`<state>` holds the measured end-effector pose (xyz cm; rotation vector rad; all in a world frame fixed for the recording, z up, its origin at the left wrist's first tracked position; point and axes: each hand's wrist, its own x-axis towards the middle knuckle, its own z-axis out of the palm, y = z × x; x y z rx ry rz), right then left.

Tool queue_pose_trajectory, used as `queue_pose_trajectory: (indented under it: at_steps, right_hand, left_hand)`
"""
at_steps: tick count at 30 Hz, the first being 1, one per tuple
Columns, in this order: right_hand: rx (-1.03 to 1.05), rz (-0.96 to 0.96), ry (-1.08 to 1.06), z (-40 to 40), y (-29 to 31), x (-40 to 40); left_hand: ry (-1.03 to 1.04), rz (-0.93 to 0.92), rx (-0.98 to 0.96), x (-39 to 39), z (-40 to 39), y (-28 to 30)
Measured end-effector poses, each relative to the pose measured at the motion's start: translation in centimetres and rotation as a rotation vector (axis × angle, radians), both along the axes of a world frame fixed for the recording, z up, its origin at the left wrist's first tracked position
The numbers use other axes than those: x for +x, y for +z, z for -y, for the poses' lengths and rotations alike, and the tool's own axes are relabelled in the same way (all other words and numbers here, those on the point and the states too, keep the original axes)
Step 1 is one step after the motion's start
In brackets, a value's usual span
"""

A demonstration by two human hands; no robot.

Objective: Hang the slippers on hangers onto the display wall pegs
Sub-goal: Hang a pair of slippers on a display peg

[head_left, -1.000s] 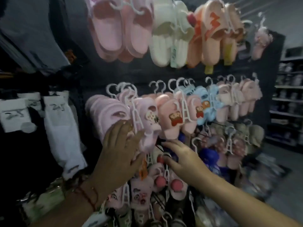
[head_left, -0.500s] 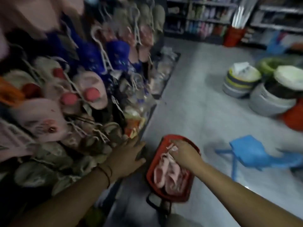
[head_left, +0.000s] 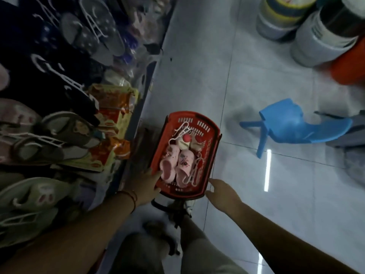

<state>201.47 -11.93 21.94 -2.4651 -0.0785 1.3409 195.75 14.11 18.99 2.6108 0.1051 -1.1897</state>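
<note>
Here we are at the fetching step: both hands reach down to the red basket [head_left: 212, 139] on the floor, where the next slippers wait. Our left hand [head_left: 147, 187] lies against the basket's near left rim, fingers extended toward the pink slippers [head_left: 176, 165], touching or nearly touching the left one; the blur leaves us unsure which, and it holds nothing that we can see. Our right hand [head_left: 222, 191] hovers just beside the near right corner, fingers loosely spread, also holding nothing. The pink pair lies toe-up in the near half of the basket with its white hanger [head_left: 194, 175] alongside, and a cream pair with red pompoms [head_left: 186, 142] lies beyond it. The display wall [head_left: 59, 95], already crowded with hung slippers, rises to our left. Next, we judge, one hand must take the pink pair by its hanger hook, lift it free of the other pair's hanger, and carry it up to an open peg.
</note>
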Motion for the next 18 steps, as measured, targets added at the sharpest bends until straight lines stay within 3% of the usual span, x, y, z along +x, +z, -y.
queue_pose_trajectory:
  at_steps: [9,18]
  right_hand:
    - [0.022,-0.222,-0.211,-2.3,-13.9,4.8]
    - [0.037,-0.342,-0.692,-4.8,-31.7,6.2]
  left_hand:
    - [0.076,-0.058,-0.063,4.5,1.2,-14.9]
    - [0.203,-0.115,-0.074,5.7,2.8,-32.9]
